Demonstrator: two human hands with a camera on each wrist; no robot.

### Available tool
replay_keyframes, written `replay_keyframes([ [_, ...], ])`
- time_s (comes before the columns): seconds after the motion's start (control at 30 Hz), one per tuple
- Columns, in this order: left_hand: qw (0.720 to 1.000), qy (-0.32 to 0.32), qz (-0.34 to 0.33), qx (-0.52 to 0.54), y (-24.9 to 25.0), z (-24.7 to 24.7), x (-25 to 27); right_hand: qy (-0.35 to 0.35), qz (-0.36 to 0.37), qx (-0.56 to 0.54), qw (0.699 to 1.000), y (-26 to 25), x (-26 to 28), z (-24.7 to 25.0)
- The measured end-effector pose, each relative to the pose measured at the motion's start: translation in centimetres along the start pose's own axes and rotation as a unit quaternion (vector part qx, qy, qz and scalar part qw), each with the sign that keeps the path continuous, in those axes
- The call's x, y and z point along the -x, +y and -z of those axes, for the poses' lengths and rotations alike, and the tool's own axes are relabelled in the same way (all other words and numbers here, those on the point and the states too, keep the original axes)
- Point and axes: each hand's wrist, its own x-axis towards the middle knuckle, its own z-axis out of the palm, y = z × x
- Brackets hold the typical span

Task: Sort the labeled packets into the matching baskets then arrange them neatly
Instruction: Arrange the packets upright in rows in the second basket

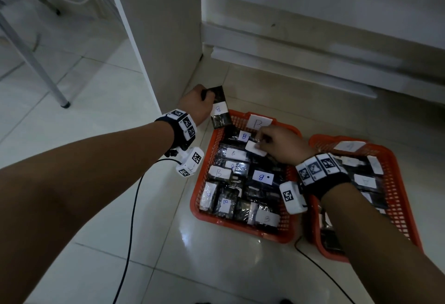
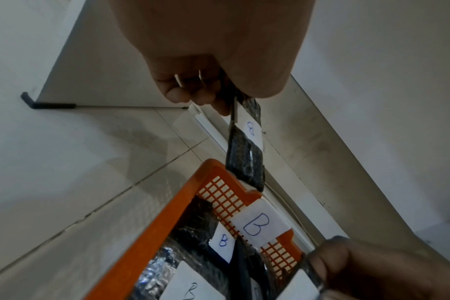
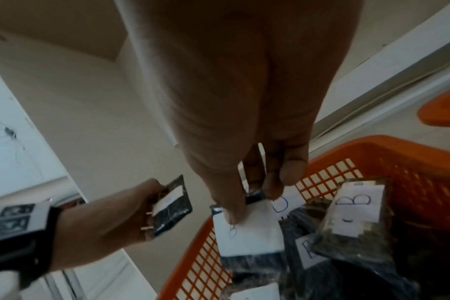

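Pale floor tiles [image 1: 101, 115] (cabinet [image 1: 166, 38] beside) hold basket B [image 1: 240, 225]; both hands' grips pinch packets.

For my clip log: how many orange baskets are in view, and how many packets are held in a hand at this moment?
Orange baskets: 2, the B basket and the right basket.
Packets held: 2, the B packet in the left hand, and the second packet pinched by the right hand.
Total: 4.
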Motion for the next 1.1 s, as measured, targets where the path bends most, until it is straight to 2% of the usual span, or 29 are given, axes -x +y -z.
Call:
replay_keyframes([
  [0.1,1.000,-0.004,-0.004,0.005,1.0,-0.7,0.3,-0.065,-0.001,-0.057,0.996,0.0,1.9,0.3],
  [0.17,1.000,-0.015,-0.011,-0.003,1.6,-1.2,0.5,-0.112,0.006,-0.044,0.993,-0.3,2.8,-0.6],
  [0.27,0.999,-0.024,-0.017,0.016,2.2,-1.9,0.7,-0.134,0.001,-0.019,0.991,-0.7,3.3,-3.0],
  [0.53,0.999,-0.017,-0.031,-0.010,2.2,-0.9,1.0,-0.106,0.011,-0.015,0.994,-1.5,2.8,-6.8],
  [0.67,1.000,-0.003,-0.023,-0.017,1.4,0.2,0.8,-0.074,0.014,0.010,0.997,-1.9,2.5,-7.0],
  [0.87,1.000,-0.001,-0.017,-0.015,1.0,0.8,0.7,-0.111,-0.011,0.029,0.993,-2.0,2.4,-7.0],
  [1.1,0.999,0.002,-0.023,-0.026,1.9,-0.2,1.0,-0.069,-0.017,0.012,0.997,-2.5,3.1,-6.4],
])
